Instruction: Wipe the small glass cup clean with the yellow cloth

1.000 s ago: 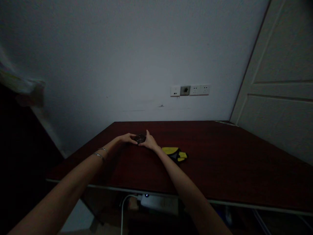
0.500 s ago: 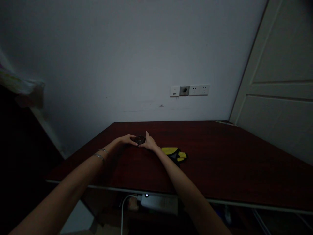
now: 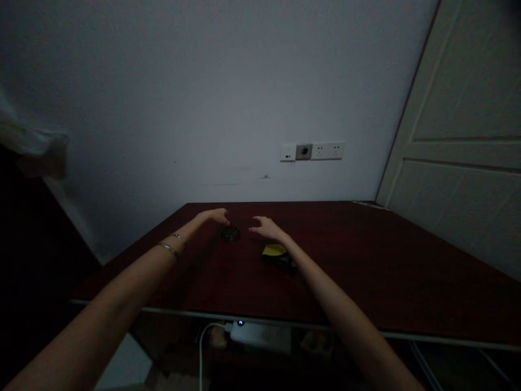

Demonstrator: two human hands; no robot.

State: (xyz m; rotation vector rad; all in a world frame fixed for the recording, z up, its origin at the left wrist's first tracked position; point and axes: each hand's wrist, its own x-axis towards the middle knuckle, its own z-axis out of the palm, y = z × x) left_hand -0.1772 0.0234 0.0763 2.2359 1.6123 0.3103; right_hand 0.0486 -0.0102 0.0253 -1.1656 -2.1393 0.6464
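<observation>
On the dark red tabletop [image 3: 334, 260] sits a small round dark glass dish [image 3: 230, 234], which looks like an ashtray. My left hand [image 3: 218, 216] is just above and behind its left side, fingers apart and holding nothing; whether the thumb touches the rim I cannot tell. To the right of the dish, my right hand [image 3: 265, 227] is open and empty, thumb and fingers spread toward it. Under my right wrist lies a yellow and black cloth item [image 3: 274, 250], partly hidden by the forearm.
A white wall with a row of sockets [image 3: 312, 152] rises behind the table. A panelled door [image 3: 459, 163] stands at the right. Below the front edge, a shelf holds a white power strip [image 3: 260, 336] with a white cable [image 3: 201, 353]. A plastic bag [image 3: 36, 146] is at the far left.
Both hands have let go of the dish and moved apart: the left up and back, the right to the right. The dish stays on the table. My right forearm now covers more of the cloth item.
</observation>
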